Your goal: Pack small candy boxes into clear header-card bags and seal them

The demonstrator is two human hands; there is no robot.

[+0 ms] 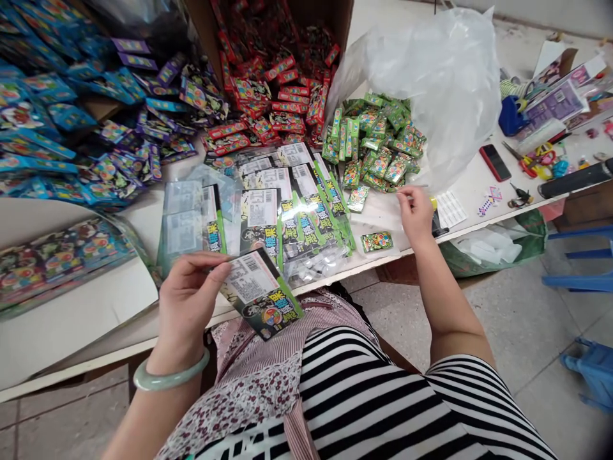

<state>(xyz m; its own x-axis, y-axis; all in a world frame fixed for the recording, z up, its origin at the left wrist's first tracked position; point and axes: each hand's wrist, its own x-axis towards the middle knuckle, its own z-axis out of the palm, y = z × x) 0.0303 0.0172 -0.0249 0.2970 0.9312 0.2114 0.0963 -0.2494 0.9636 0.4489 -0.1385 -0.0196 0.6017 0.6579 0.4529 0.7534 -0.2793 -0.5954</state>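
Note:
My left hand (188,300) pinches a clear bag with a black and green printed card (258,294), held just over the table's front edge. My right hand (416,214) reaches out over the table with its fingers curled, beside a small green packet (377,241) and below a heap of green packets (376,140). Whether its fingers hold anything is hidden. A spread of similar carded bags (282,198) lies on the table between my hands.
Blue packets (62,108) pile at the left, red ones (272,96) spill from a cardboard box at the back. A big clear plastic bag (440,83) stands right of the green heap. A phone (495,162), scissors (531,163) and clutter lie far right. Blue stools (584,281) stand on the floor.

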